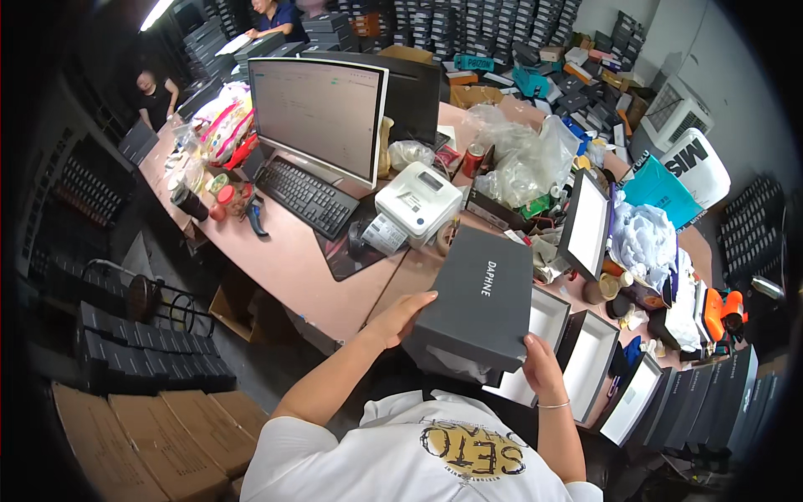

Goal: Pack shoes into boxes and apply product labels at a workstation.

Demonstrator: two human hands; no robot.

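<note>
A dark grey shoe box (477,284) with pale lettering on its lid is held in front of me, tilted, over the near edge of the desk. My left hand (401,320) grips its left side, thumb lying along the lid edge. At the near right corner my right hand (544,372) is closed round the box, a bracelet on the wrist. The fingers beneath the box are hidden. Directly beyond it stands a white label printer (418,201) with a printed label (385,235) hanging from its front. White-lined box trays (590,358) lie right beside the box.
On the pink desk (251,259) are a monitor (318,117), keyboard (306,197), red can (473,159) and heaped plastic bags (527,163). Brown cartons (159,443) and stacked shoe boxes (150,360) stand at lower left. Clutter covers the right side. Two people are at the back left.
</note>
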